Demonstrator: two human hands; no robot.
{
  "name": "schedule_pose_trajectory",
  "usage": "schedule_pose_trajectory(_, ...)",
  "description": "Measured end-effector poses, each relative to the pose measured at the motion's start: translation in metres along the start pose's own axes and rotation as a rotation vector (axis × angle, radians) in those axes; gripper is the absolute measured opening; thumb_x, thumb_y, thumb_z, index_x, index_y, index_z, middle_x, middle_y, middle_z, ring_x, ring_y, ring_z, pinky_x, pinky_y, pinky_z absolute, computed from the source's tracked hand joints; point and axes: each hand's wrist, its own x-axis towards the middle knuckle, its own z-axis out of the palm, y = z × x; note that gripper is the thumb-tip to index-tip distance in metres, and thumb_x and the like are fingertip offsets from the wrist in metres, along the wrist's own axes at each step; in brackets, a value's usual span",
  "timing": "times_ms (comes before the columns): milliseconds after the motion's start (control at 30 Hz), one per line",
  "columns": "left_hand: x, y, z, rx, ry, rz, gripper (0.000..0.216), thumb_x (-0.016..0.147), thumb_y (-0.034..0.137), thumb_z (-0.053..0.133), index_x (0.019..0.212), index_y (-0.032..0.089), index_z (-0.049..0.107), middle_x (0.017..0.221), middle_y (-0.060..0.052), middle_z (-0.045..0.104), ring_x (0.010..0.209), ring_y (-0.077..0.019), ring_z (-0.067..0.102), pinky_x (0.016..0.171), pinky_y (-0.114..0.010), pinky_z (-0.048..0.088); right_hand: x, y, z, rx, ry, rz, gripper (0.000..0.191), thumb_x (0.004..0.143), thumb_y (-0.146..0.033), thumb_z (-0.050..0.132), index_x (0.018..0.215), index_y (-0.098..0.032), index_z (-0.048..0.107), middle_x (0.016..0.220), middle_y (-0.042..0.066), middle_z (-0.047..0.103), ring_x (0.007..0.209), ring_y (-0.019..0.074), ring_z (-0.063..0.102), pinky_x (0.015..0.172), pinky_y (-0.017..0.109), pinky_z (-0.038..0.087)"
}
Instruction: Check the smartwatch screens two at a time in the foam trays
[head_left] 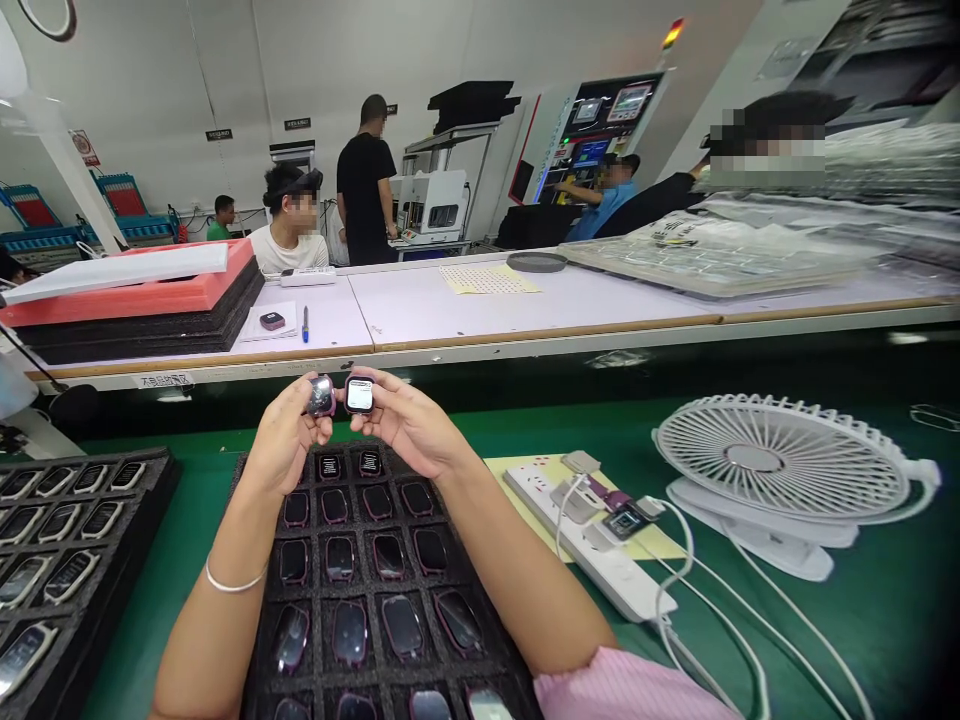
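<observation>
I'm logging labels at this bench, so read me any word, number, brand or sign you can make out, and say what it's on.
"不良品…区": label on the shelf edge; middle characters blurred.
Too small to read: wall signs, poster, machine screen.
Too small to read: lit watch in the right hand.
Blurred: dark print on the plastic wrapping.

In my left hand [294, 425] I pinch a small, rounded-square watch with a dark screen [321, 398]; in my right hand [405, 412], close beside it, a purplish-cased watch with a lit white screen [360, 395]. Below my wrists, a black foam tray [316, 590] of dark-faced, purple-rimmed watches [350, 632] lies on the green tabletop [202, 470]. A long white power strip [637, 590] and a round-grilled white fan [757, 458] sit to my right.
</observation>
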Motion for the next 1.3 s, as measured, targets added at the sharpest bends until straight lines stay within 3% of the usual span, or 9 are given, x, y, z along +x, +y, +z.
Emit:
schedule_pose_trajectory(133, -0.002, -0.001, 0.001, 0.013, -0.020, 0.071, 0.065, 0.074, 0.047, 0.077, 0.126, 0.015, 0.055, 0.079, -0.003, 0.070, 0.050, -0.0100, 0.060, 0.047, -0.022, 0.046, -0.002, -0.002, 0.001, -0.008, 0.002, -0.031, 0.028, 0.084, -0.032, 0.071, 0.109, -0.020, 0.064, 0.100, 0.006, 0.073, 0.063, 0.0116, 0.061, 0.061, 0.027, 0.048)
schedule_pose_trajectory(367, -0.002, -0.003, 0.000, 0.067, -0.018, 0.188, 0.052, 0.077, 0.040, 0.071, 0.122, 0.015, 0.060, 0.078, -0.002, 0.071, 0.055, -0.0135, 0.068, 0.053, -0.025, 0.056, -0.007, -0.006, 0.003, -0.093, -0.043, -0.111, 0.036, 0.082, -0.028, 0.071, 0.117, -0.022, 0.063, 0.091, 0.002, 0.070, 0.063, 0.0126, 0.064, 0.061, 0.027, 0.049)
schedule_pose_trajectory(500, -0.003, -0.003, 0.001, 0.097, -0.034, 0.189, 0.044, 0.076, 0.032, 0.069, 0.116, 0.016, 0.060, 0.087, -0.003, 0.073, 0.056, -0.0144, 0.070, 0.056, -0.028, 0.060, -0.008, -0.007, 0.003, -0.146, -0.049, -0.146, 0.039, 0.077, -0.018, 0.071, 0.114, -0.022, 0.062, 0.091, 0.000, 0.069, 0.063, 0.0121, 0.065, 0.061, 0.027, 0.049)
schedule_pose_trajectory(767, -0.005, -0.005, 0.002, 0.121, -0.059, 0.189, 0.032, 0.073, 0.025, 0.065, 0.104, 0.017, 0.060, 0.083, 0.000, 0.071, 0.054, -0.0137, 0.070, 0.055, -0.028, 0.061, -0.009, -0.006, 0.003, -0.209, -0.051, -0.192, 0.035, 0.077, -0.015, 0.067, 0.111, -0.021, 0.063, 0.089, 0.000, 0.067, 0.061, 0.0102, 0.061, 0.058, 0.027, 0.050)
schedule_pose_trajectory(1300, -0.009, -0.004, 0.003, 0.165, -0.088, 0.213, 0.033, 0.072, 0.019, 0.065, 0.105, 0.017, 0.060, 0.088, 0.001, 0.068, 0.055, -0.0128, 0.071, 0.056, -0.026, 0.062, -0.011, -0.009, 0.005, -0.250, -0.042, -0.207, 0.034, 0.077, -0.018, 0.069, 0.110, -0.020, 0.063, 0.092, -0.001, 0.064, 0.058, 0.0075, 0.059, 0.058, 0.026, 0.050)
